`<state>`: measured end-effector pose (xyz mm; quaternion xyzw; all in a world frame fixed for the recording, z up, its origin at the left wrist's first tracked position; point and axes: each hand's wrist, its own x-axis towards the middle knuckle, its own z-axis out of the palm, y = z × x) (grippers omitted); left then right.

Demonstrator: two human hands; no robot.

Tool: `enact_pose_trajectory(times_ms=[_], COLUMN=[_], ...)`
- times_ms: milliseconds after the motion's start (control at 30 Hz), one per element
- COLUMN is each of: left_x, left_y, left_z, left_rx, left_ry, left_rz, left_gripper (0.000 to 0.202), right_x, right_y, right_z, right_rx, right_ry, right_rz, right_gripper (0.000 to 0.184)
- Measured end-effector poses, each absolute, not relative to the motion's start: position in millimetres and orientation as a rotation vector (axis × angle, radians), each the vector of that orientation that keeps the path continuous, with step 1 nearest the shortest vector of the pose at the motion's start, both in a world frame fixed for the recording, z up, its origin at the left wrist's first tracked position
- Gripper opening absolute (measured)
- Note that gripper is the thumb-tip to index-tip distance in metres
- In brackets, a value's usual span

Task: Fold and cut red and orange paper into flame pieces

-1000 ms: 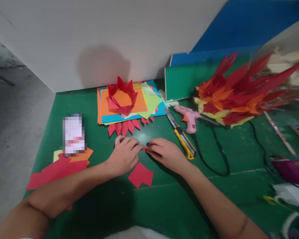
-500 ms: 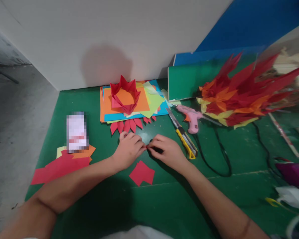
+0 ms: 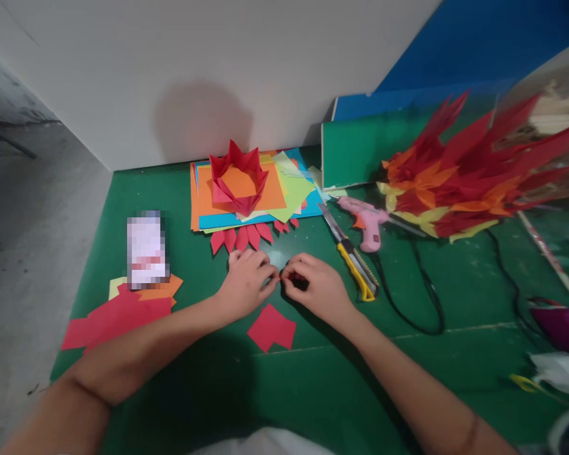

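A: Two hands are meeting at the middle of the frame, over the green mat. The left hand and the right hand are pinching a tiny red scrap between their fingertips.

B: Are the fingers closing fully?

A: Thumbs and forefingers are pressing together on the scrap; the other fingers are curling loosely onto the mat. Both wrists are resting down, probably to steady such a small fold.

B: Where is the scrap lying?

A: It is sitting just above the mat, right between the two hands, mostly hidden by the fingertips. I cannot tell its shape.

B: What is lying around it?

A: A red square is waiting just below the hands. A row of red petals is fanning out just above them, looking like finished pieces kept in reach. Behind those, in the upper middle, a paper stack is carrying a red crown.

B: And the tools?

A: A knife with a yellow grip is lying to the right of the right hand, and a pink glue gun is resting beside it, its cord trailing off lower right. A flame piece is filling the upper right. Red offcuts are spreading at lower left, under a blurred card.
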<state>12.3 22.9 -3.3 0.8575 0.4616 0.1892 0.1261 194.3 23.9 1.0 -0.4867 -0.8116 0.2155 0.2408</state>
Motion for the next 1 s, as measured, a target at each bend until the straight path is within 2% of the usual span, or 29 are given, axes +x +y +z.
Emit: enact_pose_trajectory(times_ms=[167, 800, 1000], left_x=[12.6, 11.4, 12.1], left_y=[22.2, 21.1, 19.8], left_z=[-4.7, -0.7, 1.0], left_rx=[2.487, 2.459, 2.495], left_ry=[1.366, 1.433, 1.43], left_rz=[0.516, 0.55, 0.54], left_gripper=[0.02, 0.015, 0.011], right_x=[193.5, 195.9, 193.5], right_y=[24.7, 28.6, 28.0], right_z=[1.4, 4.7, 0.3], right_rx=[-1.35, -1.364, -1.316], right_ry=[-2.228, -2.23, -2.264], right_rz=[0.596, 0.786, 0.691], right_gripper=[0.008, 0.008, 0.01])
